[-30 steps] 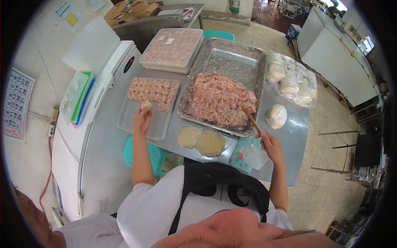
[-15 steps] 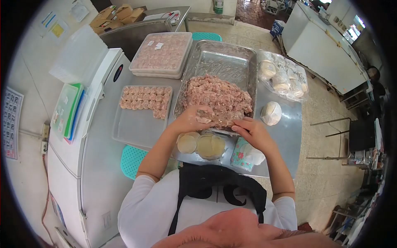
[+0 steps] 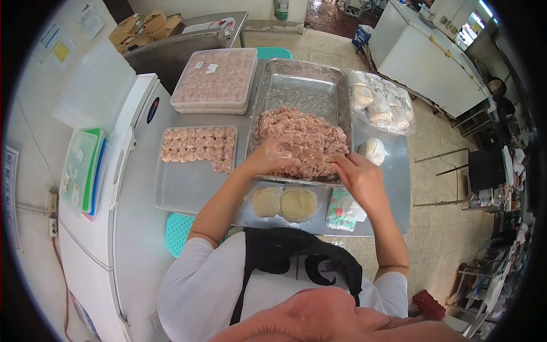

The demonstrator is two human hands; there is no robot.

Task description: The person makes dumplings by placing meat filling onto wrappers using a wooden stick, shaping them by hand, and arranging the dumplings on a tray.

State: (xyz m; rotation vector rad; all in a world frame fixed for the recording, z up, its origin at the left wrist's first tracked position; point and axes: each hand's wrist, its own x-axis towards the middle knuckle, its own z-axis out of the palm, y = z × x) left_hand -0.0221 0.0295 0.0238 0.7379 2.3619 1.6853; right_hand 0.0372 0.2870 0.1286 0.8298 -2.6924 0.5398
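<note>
Ground meat (image 3: 305,128) is heaped in the near half of a deep metal tray (image 3: 305,67). Over the heap's left front is my left hand (image 3: 272,156), curled, with what lies in it hard to tell from the meat. My right hand (image 3: 362,175) is at the tray's near right corner, fingertips pinched together at the meat; what they grip is unclear. Two stacks of round pale wrappers, a left stack (image 3: 266,202) and a right stack (image 3: 298,204), lie before the tray. Filled dumplings (image 3: 199,142) sit in rows in a clear plastic container (image 3: 185,185).
Lidded containers of dumplings (image 3: 215,80) are stacked at the back left. On the right are a bag of wrapped round packs (image 3: 380,102) and a single pack (image 3: 372,151). A floral packet (image 3: 342,210) lies by the front edge. A white refrigerator (image 3: 139,199) stands left.
My left hand has moved from the tray's near edge onto the meat, its lump no longer distinct. My right hand has shifted right and slightly forward. The camera view has tilted a little.
</note>
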